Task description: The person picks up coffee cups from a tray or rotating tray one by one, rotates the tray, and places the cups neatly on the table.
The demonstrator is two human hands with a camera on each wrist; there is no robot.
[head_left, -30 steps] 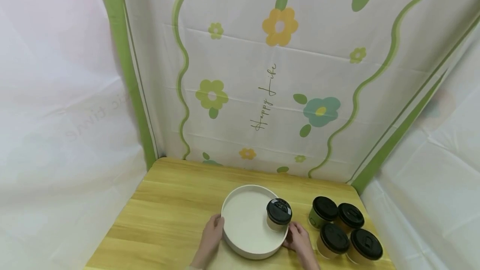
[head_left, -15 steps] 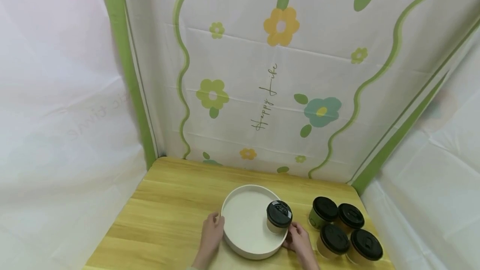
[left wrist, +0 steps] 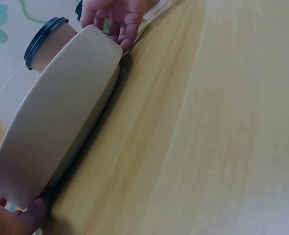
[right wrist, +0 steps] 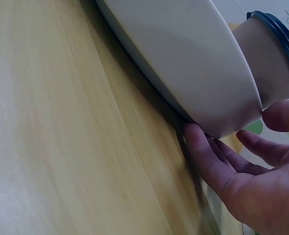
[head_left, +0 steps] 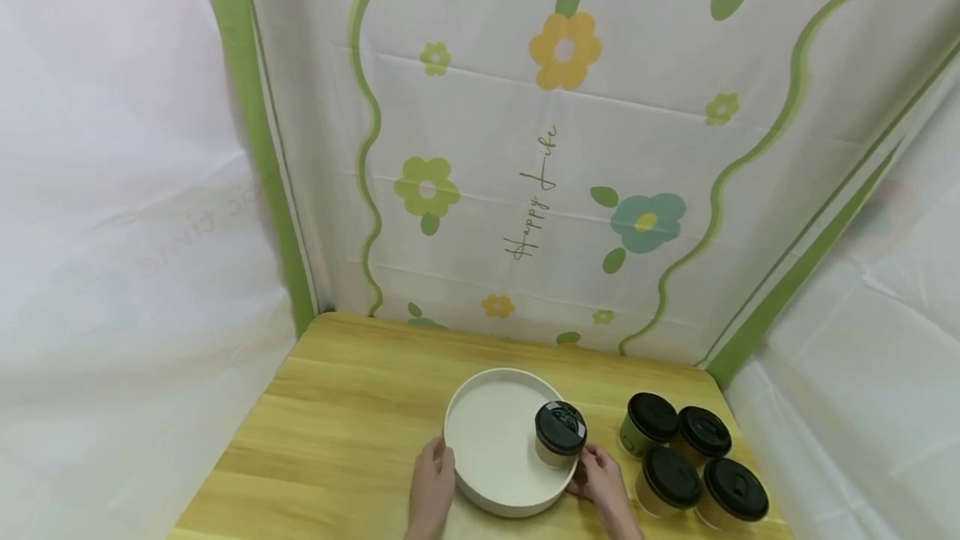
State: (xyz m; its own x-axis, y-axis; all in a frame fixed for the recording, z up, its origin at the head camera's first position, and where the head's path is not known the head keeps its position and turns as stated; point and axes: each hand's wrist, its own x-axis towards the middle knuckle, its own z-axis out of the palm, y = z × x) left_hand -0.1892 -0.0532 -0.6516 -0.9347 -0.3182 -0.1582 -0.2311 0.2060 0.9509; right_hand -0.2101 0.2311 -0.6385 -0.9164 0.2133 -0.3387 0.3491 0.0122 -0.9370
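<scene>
A cream round tray with a raised wall rests on the wooden table in the head view. Near its right rim, inside it, stands a paper cup with a black lid. My left hand holds the tray's left side; the left wrist view has its fingers at the lower edge. On the opposite side my right hand pinches the wall beside the cup. In the right wrist view, one fingertip is at the base and another digit touches the rim. Some left fingers are out of frame.
Several black-lidded paper cups stand clustered on the table, right of my right hand. The wooden table extends to the left and behind the tray. White flower-printed curtains enclose the back and sides.
My left hand has shifted slightly toward the table's front along the tray's left side. My right hand keeps its place; the lidded cup sits marginally lower in view than a second ago.
</scene>
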